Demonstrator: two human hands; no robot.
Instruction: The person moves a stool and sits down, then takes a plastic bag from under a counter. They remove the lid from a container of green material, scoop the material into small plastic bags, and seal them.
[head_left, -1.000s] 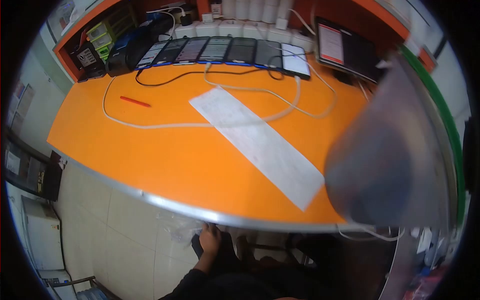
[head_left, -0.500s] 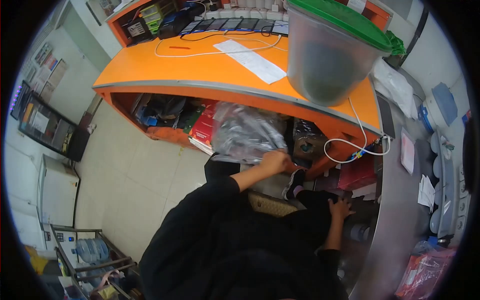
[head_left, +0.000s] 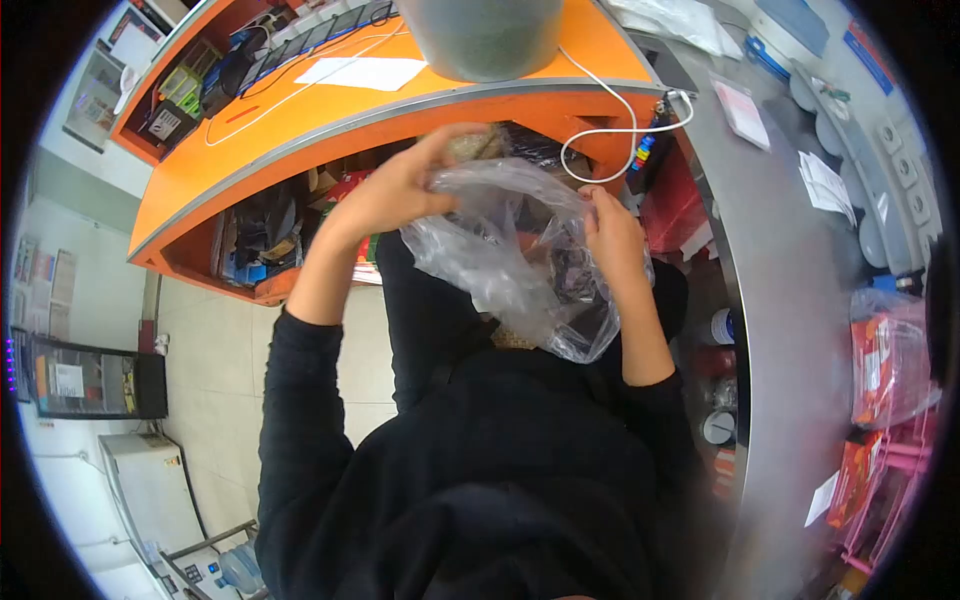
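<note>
A crumpled clear plastic bag (head_left: 480, 255) spreads over my lap, its mouth facing up. My right hand (head_left: 615, 240) pinches the rim on the right side. On the other side, my left hand (head_left: 395, 185) is open, thumb and fingers wide apart around the bag's left edge. Just past its fingertips is a greenish-brown bundle (head_left: 478, 146), partly covered by the fingers. The bag hides most of what lies below it.
An orange desk (head_left: 290, 130) with an open shelf stands in front, bearing a large translucent bin (head_left: 485, 35) and a paper sheet (head_left: 360, 72). A white cable (head_left: 628, 130) hangs from its right end. A metal counter (head_left: 780, 330) runs along my right.
The bag has come out from the shelf front toward my lap and is spread wider. My right hand has left my knee and taken its rim; my left hand has let go. The view has shifted.
</note>
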